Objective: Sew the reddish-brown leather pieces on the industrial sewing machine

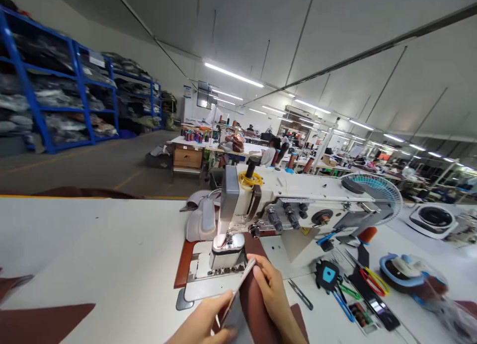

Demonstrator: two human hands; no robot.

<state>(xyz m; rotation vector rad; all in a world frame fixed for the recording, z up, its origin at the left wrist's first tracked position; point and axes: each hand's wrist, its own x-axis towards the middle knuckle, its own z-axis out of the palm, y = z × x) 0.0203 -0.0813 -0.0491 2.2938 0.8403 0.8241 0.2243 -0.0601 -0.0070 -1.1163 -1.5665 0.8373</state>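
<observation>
My left hand (203, 321) and my right hand (274, 294) both grip a maroon leather piece (255, 309) with a pale edge strip, at the table's near edge. The strip's far tip sits just in front of the needle area of a white industrial sewing machine (290, 195). My right hand pinches the piece near its far end; my left hand holds it closer to me. The piece lies over the machine's metal bed plate (201, 284).
Small black thread snips (300, 294), a blue tool, scissors and a phone lie right of the machine. Another maroon piece (44, 321) lies at the near left. A fan (376, 187) stands behind the machine. Blue shelves (55, 95) line the left wall; other people work far behind.
</observation>
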